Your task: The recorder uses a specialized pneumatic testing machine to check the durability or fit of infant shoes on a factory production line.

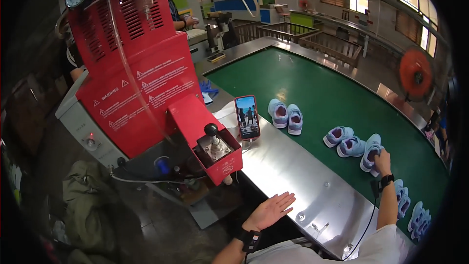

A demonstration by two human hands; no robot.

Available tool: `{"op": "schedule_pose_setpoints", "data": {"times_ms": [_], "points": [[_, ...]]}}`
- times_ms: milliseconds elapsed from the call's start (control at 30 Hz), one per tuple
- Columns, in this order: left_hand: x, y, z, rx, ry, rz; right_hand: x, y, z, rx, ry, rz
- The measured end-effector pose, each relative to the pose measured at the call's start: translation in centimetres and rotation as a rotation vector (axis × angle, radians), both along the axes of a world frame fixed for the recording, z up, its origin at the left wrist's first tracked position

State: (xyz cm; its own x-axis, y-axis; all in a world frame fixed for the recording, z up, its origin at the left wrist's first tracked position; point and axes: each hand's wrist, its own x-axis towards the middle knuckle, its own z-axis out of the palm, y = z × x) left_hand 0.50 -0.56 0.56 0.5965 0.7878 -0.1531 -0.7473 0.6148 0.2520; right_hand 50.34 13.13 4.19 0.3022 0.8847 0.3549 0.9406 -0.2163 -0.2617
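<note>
My right hand (384, 161) reaches out over the green belt (312, 88), its fingers closed round the heel and opening of a light blue sneaker (370, 149). Just left of it, two more sneakers (351, 146) of the same kind lie close together, one tilted against the other. Farther off, another pair (286, 116) stands side by side. My left hand (270, 211) is open, palm up and fingers stretched, above the near edge of the metal table strip (312, 190). It holds nothing. Both wrists wear dark straps with small devices.
A red machine (137, 78) with gauges and a black-knobbed lever (211, 132) stands at left. A phone (247, 117) is propped beside it. More sneakers (418, 220) sit at the belt's right. A cable hangs from my right wrist. Another person's hand (191, 21) shows behind the machine.
</note>
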Motion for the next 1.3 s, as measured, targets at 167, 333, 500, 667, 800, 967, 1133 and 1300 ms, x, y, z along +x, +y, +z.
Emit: {"op": "schedule_pose_setpoints", "data": {"times_ms": [167, 333, 500, 667, 800, 967, 1133, 1300], "points": [[-1.1, 0.5, 0.5, 0.039, 0.030, -0.020, -0.8, -0.8, -0.9, 0.051, -0.040, -0.101], [-0.4, 0.3, -0.3, 0.033, -0.016, -0.026, -0.2, -3.1, -0.5, -0.137, -0.083, -0.292], [0.2, 0.6, -0.5, 0.037, -0.036, -0.046, 2.6, -6.5, 0.6, -0.289, -0.042, -0.259], [0.5, 0.6, 0.3, 0.016, 0.006, -0.060, 2.6, -9.4, 0.1, -0.284, 0.052, -0.364], [0.0, 0.9, 0.5, 0.039, 0.016, -0.068, 2.1, -8.3, -0.7, -0.086, 0.083, -0.364], [-0.3, 0.7, 0.5, 0.019, 0.051, -0.059, 5.6, -7.4, 0.1, -0.033, 0.111, -0.350], [-0.1, 1.2, 1.6, 0.004, 0.015, -0.135, -4.3, -7.4, 8.0, 0.310, 0.231, 0.391], [1.3, 0.3, -1.0, 0.186, -0.444, -0.292, -21.5, -6.0, 13.8, 0.081, 0.003, 1.246]]}}
